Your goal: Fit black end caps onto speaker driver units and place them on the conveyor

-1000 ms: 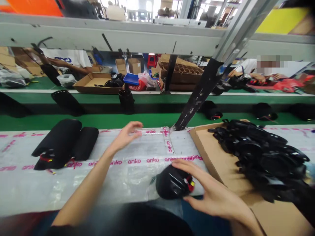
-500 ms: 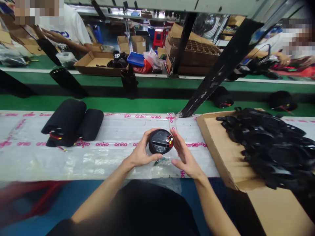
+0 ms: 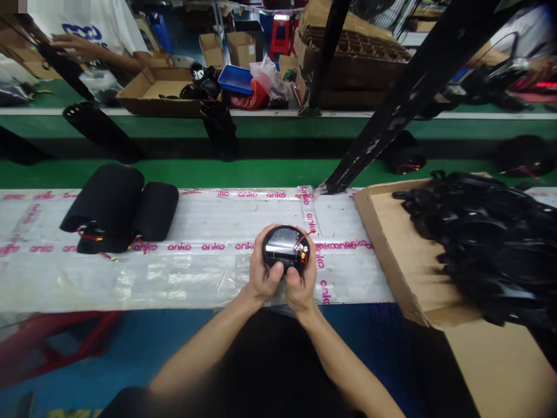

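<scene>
Both my hands wrap round a black cylindrical speaker-like unit, its open end facing up towards me. My left hand grips its left side and my right hand its right side, both thumbs pressed on the near rim. Inside the rim, red wires with small white and yellow connectors show at the right. The unit's lower part is hidden by my palms. Further left on the bench, black fabric-covered cylinders lie together, with red and yellow wires at their near ends.
A cardboard box full of black plastic parts stands on the right. A slanted black post rises behind the bench. Across the green belt, a person in a white shirt works beside a cardboard tray.
My right hand has closed onto the unit's right side; before, it was apart with fingers spread. My left hand has shifted its grip, its thumb now on the near rim. The view has tilted down slightly.
</scene>
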A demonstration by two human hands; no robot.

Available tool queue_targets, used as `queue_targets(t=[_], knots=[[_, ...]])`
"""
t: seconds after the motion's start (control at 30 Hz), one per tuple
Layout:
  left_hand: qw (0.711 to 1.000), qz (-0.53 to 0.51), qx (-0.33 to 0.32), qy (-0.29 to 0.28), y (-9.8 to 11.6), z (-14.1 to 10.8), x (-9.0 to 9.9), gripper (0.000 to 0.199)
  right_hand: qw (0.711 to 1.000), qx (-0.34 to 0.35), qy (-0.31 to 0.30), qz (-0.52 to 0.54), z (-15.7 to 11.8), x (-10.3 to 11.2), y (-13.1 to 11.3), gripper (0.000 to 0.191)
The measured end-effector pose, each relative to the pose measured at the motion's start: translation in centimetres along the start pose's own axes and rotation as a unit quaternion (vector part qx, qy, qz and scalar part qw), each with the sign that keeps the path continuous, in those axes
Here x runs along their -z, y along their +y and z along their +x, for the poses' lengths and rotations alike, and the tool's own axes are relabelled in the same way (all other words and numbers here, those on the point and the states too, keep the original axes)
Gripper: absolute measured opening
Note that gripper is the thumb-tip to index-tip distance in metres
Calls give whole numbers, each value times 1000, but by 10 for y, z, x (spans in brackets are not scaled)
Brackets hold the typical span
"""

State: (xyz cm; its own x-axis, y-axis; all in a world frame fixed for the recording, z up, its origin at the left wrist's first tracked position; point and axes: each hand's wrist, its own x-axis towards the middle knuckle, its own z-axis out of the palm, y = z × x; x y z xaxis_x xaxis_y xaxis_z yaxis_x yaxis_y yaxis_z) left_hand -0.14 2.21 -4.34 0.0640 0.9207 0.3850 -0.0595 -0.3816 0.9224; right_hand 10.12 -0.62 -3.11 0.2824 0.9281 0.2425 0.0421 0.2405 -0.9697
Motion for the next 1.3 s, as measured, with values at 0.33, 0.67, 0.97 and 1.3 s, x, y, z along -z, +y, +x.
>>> queue_targets(t=[0.33, 0.67, 0.97, 1.3], knots=[[964, -53, 130, -224, 46, 47, 47, 69, 999, -40, -1, -23, 1, 0, -22, 68], [919, 83, 117, -367, 83, 113, 39, 31, 987, -115, -101, -53, 8, 41, -39, 83], [925, 45, 197, -321, 82, 103, 37, 33, 954, -207, -204, -76, 87, 69, -80, 25], [931, 64, 173, -314, 83, 101, 37, 32, 912, -267, -283, -128, 102, 64, -93, 16]])
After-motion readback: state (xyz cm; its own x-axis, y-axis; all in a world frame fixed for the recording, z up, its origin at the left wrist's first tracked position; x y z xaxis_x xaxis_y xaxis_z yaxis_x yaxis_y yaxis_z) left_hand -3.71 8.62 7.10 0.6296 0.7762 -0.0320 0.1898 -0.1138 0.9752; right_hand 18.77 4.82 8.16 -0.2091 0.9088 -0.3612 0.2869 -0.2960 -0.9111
